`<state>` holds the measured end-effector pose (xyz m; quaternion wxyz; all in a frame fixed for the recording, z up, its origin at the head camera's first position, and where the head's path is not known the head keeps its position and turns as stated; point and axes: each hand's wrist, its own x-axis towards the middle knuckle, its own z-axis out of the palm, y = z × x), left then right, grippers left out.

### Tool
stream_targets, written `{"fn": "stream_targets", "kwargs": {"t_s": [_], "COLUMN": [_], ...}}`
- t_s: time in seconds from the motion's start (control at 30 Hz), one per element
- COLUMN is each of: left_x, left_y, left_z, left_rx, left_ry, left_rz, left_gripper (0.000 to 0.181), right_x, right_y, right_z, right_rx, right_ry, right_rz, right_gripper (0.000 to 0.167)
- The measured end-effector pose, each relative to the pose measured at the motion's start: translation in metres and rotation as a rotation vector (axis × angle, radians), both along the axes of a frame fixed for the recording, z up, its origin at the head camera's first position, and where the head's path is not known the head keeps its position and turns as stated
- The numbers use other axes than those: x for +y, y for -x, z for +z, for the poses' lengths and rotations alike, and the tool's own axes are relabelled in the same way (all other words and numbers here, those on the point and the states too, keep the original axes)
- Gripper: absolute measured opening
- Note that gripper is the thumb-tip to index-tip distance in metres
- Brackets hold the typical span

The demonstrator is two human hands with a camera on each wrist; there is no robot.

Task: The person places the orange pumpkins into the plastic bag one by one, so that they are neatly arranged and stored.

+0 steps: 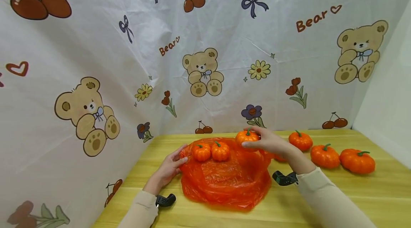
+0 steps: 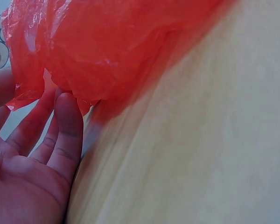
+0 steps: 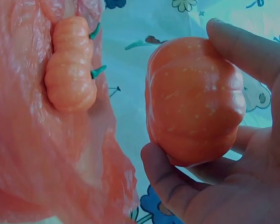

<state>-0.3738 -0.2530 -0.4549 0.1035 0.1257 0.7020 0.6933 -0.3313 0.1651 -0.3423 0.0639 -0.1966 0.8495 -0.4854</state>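
A red plastic bag (image 1: 224,181) lies spread open on the table, its rim crumpled. Two small orange toy pumpkins with green stems, one on the left (image 1: 201,152) and one beside it (image 1: 220,151), sit side by side in its back left part. My left hand (image 1: 171,167) holds the bag's left edge, with bent fingers against the thin plastic in the left wrist view. Above the bag's back right side, my right hand (image 1: 264,140) grips another orange pumpkin (image 3: 196,100) between thumb and fingers. The pumpkin is off the table.
To the right on the wooden table (image 1: 321,192) stand several more pumpkins, including a rear one (image 1: 300,140), a middle one (image 1: 325,156) and a far right one (image 1: 357,161). Another is partly hidden behind my right wrist. A bear-printed sheet (image 1: 224,35) hangs behind and at left.
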Motion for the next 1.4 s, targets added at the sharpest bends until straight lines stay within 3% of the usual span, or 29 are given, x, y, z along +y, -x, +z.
{"fn": "stream_targets", "kwargs": {"t_s": [0.17, 0.4, 0.63, 0.87, 1.07, 1.4], "left_x": [-0.001, 0.002, 0.001, 0.001, 0.0, 0.001], "left_y": [-0.001, 0.001, 0.001, 0.001, 0.001, 0.002], "left_z": [-0.003, -0.001, -0.001, -0.002, -0.002, -0.003], "left_rx": [-0.01, -0.021, -0.017, -0.014, -0.01, -0.006], "left_ry": [0.001, 0.009, 0.004, 0.004, -0.003, -0.016], "left_rz": [0.024, 0.026, 0.005, 0.006, 0.0, -0.022], "left_gripper": [0.067, 0.067, 0.066, 0.067, 0.067, 0.07], "right_x": [-0.014, -0.032, -0.052, -0.063, -0.065, -0.059], "right_y": [0.006, 0.016, 0.024, 0.028, 0.033, 0.042], "right_z": [0.006, 0.007, 0.002, 0.001, -0.003, -0.016], "right_rx": [-0.029, 0.005, -0.147, -0.21, -0.216, -0.237], "right_ry": [-0.044, -0.182, -0.225, -0.271, -0.333, -0.35], "right_rz": [-0.006, -0.009, 0.033, -0.025, -0.058, -0.104], "right_gripper": [0.078, 0.079, 0.079, 0.082, 0.077, 0.079]}}
